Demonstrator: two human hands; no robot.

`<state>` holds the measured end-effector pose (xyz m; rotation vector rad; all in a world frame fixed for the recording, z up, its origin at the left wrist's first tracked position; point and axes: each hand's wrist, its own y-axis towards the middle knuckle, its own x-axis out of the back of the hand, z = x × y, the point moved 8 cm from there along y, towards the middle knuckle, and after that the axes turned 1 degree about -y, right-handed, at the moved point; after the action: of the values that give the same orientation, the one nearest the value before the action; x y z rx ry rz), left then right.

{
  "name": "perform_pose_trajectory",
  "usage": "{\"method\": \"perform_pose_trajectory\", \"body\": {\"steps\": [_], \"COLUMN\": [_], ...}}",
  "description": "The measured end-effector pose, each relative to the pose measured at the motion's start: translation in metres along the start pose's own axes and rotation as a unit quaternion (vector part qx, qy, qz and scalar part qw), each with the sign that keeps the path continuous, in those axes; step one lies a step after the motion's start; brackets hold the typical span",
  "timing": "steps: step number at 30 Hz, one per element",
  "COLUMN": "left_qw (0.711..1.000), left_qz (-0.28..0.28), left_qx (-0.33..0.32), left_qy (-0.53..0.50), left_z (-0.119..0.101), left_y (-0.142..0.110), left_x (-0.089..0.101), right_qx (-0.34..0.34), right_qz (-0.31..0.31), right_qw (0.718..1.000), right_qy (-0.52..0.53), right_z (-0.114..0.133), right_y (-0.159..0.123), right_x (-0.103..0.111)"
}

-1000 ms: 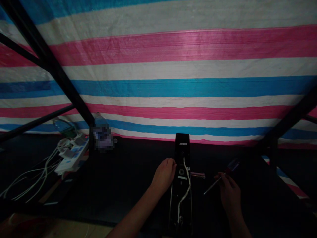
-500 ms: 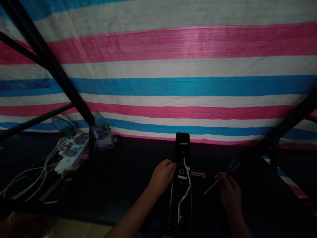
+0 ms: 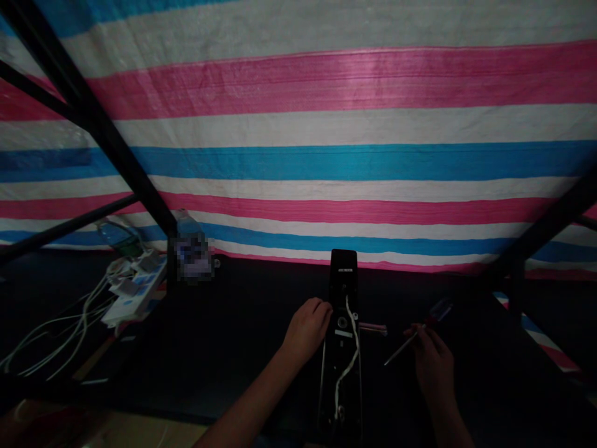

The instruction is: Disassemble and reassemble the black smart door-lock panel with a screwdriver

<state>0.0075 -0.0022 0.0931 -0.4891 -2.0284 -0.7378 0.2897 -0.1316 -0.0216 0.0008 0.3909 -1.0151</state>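
Note:
A long black door lock panel [image 3: 347,361] lies on the dark surface in front of me. A white cable [image 3: 356,348] runs down its exposed side, and a short lever handle [image 3: 374,328] juts out on the right. My left hand [image 3: 308,326] holds the panel's left edge with curled fingers; the fingertips are partly hidden there. To the right of the panel, my right hand [image 3: 433,354] is closed round a screwdriver [image 3: 400,350]. Its metal shaft points down and left toward the panel, apart from it, while its clear and dark red handle extends up and right.
A white power strip [image 3: 133,302] with plugs and several white cables lies at left, beside a plastic bottle [image 3: 120,238]. A black phone-like slab [image 3: 114,358] is near it. Black metal bars [image 3: 116,152] slant up in front of a striped sheet [image 3: 354,163] at the back.

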Motion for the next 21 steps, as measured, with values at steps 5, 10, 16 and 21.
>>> {"method": "perform_pose_trajectory", "body": {"steps": [5,10,16,21], "left_qw": [1.0,1.0,0.998,0.998], "left_qz": [-0.001,0.004,0.016,0.008], "left_qx": [0.002,0.01,0.037,0.044], "left_qy": [-0.004,-0.022,-0.048,-0.043], "left_z": [-0.0001,-0.0013,-0.0013,-0.0025], "left_y": [-0.0012,-0.0023,0.0013,0.0032], "left_x": [0.0004,0.0044,0.008,0.0067], "right_qx": [0.004,0.015,0.018,0.028], "right_qz": [0.002,0.017,0.016,0.02], "right_qw": [1.0,0.999,0.999,0.998], "right_qy": [-0.016,-0.023,-0.031,-0.043], "right_z": [0.0005,0.0022,0.0011,0.0036], "right_y": [0.0003,0.0003,0.0004,0.0003], "right_x": [0.001,-0.0008,0.0006,0.0003]}}
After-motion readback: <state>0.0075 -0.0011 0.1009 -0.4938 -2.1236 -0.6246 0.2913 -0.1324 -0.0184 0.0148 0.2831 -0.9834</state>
